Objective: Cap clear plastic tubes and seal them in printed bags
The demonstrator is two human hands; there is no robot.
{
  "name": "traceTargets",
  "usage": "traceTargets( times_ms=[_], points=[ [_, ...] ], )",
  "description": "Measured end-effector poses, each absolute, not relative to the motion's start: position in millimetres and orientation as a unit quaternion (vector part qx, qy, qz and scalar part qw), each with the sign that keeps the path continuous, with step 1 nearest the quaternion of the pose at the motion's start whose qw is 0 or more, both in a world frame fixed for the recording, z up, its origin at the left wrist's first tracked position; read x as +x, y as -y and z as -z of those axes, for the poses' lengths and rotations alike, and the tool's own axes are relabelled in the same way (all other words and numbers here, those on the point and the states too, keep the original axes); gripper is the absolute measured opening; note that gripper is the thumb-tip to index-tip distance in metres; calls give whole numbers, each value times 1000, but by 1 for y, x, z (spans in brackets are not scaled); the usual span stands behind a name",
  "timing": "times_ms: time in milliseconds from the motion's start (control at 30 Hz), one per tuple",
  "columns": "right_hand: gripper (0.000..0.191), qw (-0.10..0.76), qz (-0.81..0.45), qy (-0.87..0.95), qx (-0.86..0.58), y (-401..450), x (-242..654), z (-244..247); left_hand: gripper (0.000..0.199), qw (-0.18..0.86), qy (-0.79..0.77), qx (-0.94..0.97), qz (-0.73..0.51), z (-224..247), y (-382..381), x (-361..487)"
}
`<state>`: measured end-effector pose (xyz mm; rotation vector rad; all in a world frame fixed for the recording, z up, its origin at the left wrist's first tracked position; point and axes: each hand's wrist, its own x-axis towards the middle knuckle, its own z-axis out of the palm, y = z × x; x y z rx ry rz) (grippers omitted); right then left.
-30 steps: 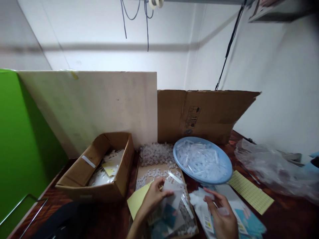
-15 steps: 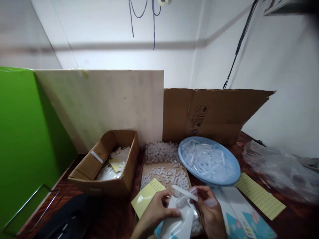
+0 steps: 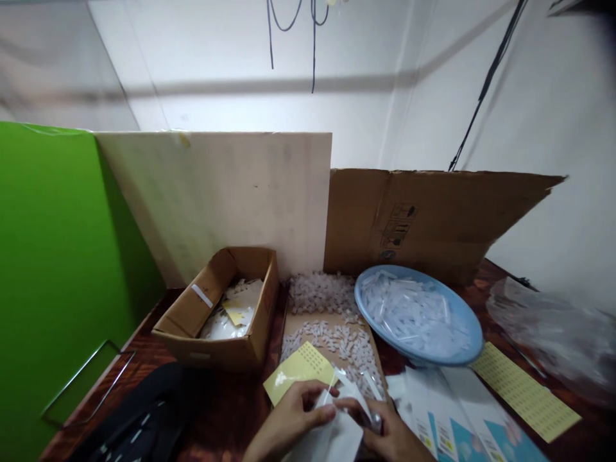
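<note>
My left hand [image 3: 293, 417] grips a white carton [image 3: 339, 435] at the bottom of the head view, thumb across its near face. At the carton's upper end is my right hand [image 3: 389, 431], its fingers closed around thin whitish plastic pieces [image 3: 356, 388]; their exact kind is blurred. Some of these pieces stick up between the two hands, and the carton's mouth is partly hidden by fingers. Just beyond my left hand lies a yellow sticker sheet [image 3: 296, 374]. Several white-and-blue flat cartons [image 3: 457, 410] lie to the right of my right hand.
A cardboard box [image 3: 219, 350] with scraps stands left. Small white pieces cover parts of a cardboard tray [image 3: 315, 319]. A blue basin [image 3: 474, 340] of translucent strips sits right, near another yellow sheet [image 3: 529, 391] and a plastic bag [image 3: 543, 327]. A black item [image 3: 144, 410] lies front left.
My right hand has moved down and left, closer to the carton, and the plastic pieces are lower against its mouth. The whole view has shifted, so the surroundings appear farther right.
</note>
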<state>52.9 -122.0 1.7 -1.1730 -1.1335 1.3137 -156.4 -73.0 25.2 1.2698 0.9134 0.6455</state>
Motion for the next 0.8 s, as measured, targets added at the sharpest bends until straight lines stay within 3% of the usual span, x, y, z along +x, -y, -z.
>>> traceTargets(
  times_ms=[67,200,367,500,633,700,800],
  points=[
    [55,527,-550,439,-476,119,53,-6,55,655,-383,571,-314,-22,75,-159],
    [39,617,-551,364,-428,108,60,-13,53,662,-362,549,-361,-19,79,-164],
    [47,662,-523,313,-438,107,60,-5,57,680,-349,537,-357,-16,81,-166],
    [55,641,-551,354,-401,111,47,-1,62,671,-345,546,-364,-21,82,-165],
    [30,613,-503,443,-419,115,42,-11,53,657,-359,546,-377,-25,82,-165],
    [16,561,-469,521,-440,117,46,-14,52,641,-374,554,-378,-23,81,-166],
    [24,465,-468,598,-456,120,55,-9,56,627,-386,563,-375,-19,79,-168]
  ],
)
